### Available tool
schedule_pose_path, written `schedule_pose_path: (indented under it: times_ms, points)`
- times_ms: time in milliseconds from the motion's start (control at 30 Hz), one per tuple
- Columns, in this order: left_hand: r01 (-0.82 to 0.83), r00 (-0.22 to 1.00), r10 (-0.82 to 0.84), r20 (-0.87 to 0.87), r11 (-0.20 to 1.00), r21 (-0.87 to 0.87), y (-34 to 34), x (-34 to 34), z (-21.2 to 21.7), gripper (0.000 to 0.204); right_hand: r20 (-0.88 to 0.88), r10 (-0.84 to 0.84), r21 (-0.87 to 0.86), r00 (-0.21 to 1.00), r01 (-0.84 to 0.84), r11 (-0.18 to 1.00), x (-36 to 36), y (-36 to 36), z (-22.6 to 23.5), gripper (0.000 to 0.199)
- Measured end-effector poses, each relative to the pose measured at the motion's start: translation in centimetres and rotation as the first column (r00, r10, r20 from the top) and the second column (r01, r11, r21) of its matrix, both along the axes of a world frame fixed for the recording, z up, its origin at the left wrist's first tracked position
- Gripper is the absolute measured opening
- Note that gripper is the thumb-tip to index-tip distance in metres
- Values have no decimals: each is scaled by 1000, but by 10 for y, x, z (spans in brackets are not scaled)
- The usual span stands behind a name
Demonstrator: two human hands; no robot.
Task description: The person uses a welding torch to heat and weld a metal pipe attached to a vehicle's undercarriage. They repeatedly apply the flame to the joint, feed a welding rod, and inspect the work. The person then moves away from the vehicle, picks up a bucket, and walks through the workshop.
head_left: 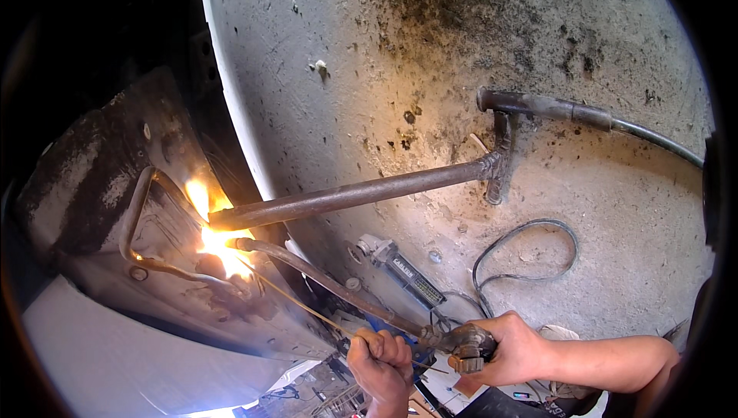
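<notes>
My right hand [507, 349] grips a gas welding torch [338, 283] by its valve end. The torch's long curved neck reaches left to a bright flame [227, 253] at its tip. My left hand [382, 364] is closed around a thin filler rod [300, 304], whose far end runs into the glare. The flame plays on a rusty, scorched metal panel [84, 179], beside the end of a brown steel pipe [369, 193]. Glare hides where pipe and panel meet. A bent metal bar [132, 218] lies against the panel left of the flame.
The pipe's other end carries a welded crosspiece [503, 149] and a short tube [538, 105] with a black hose [661, 141] running right. An angle grinder [407, 273] and its looped cable [530, 277] lie on the stained concrete floor [369, 95]. A pale panel [131, 356] fills the lower left.
</notes>
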State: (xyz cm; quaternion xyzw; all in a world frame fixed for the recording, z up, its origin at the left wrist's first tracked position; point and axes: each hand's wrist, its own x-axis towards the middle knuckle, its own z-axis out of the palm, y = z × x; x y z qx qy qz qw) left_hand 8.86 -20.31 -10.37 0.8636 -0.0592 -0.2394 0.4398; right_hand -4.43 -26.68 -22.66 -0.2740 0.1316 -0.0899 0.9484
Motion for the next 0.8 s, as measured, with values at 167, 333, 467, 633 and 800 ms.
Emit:
schedule_pose_path:
  times_ms: [167, 333, 467, 633, 800]
  points:
    - [0, 1000, 0, 1, 1000, -4, -1, 1, 0, 38, -11, 21, -16, 1000, -21, 1000, 1, 1, -1, 40]
    - [-3, 1000, 3, 13, 1000, -17, 2, 1, 1, 37, 5, -1, 0, 1000, 1, 1000, 0, 1, -1, 39]
    - [2, 1000, -2, 18, 1000, -14, -1, 0, 1, 37, 23, -9, 9, 1000, 9, 1000, -1, -1, 0, 40]
    - [-17, 999, 15, -41, 999, -49, 5, 0, 1, 37, -20, 22, -2, 1000, -22, 1000, -5, 3, 0, 37]
    - [1, 1000, 1, -29, 999, 50, 15, -5, -2, 37, -75, -13, -10, 997, 12, 1000, -13, 18, 0, 26]
